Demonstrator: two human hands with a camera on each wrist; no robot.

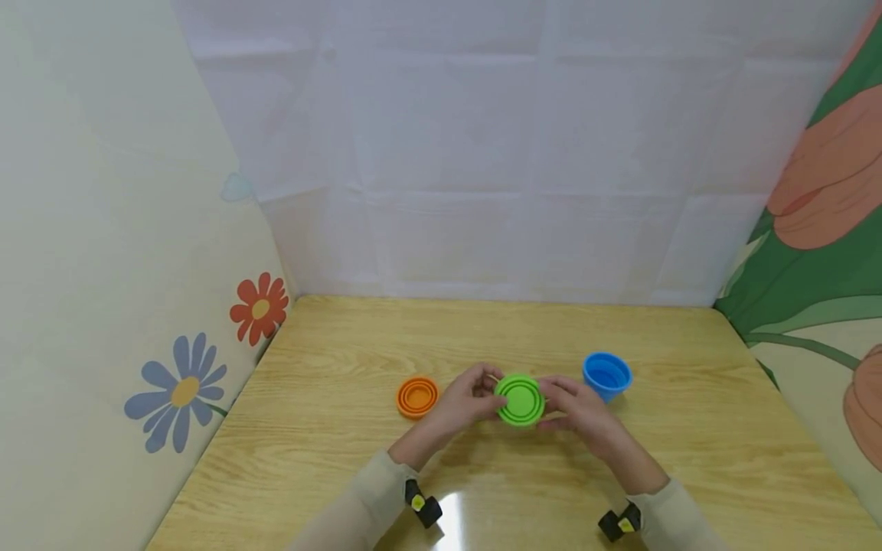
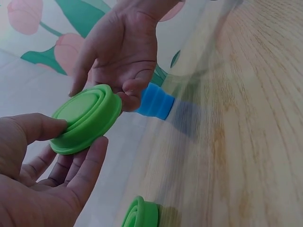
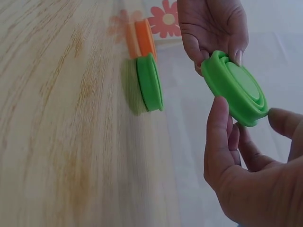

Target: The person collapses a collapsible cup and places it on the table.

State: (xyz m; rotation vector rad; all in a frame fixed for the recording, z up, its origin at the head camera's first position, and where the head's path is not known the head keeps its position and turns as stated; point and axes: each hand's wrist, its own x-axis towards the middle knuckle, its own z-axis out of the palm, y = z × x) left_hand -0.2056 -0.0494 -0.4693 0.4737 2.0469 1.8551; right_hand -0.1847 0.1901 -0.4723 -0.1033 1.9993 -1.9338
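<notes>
A green collapsible cup [image 1: 521, 401], folded flat into rings, is held up above the table between both hands. My left hand [image 1: 468, 399] pinches its left edge, thumb on the ringed face and fingers beneath. Around the opposite edge, my right hand [image 1: 582, 413] has its thumb and fingers spread loosely, fingertips right at the rim and underside. A second green folded cup [image 3: 150, 82] stands on the table below, hidden in the head view. Left of my left hand lies an orange folded cup [image 1: 417, 397]. Just beyond my right hand is an expanded blue cup [image 1: 607, 375].
The wood-grain table [image 1: 331, 459] ends at a white cloth backdrop [image 1: 441, 153]. Flower-printed panels, one on the left [image 1: 103, 252] and one on the right [image 1: 827, 184], flank it. Dark wrist cameras sit on both cuffs.
</notes>
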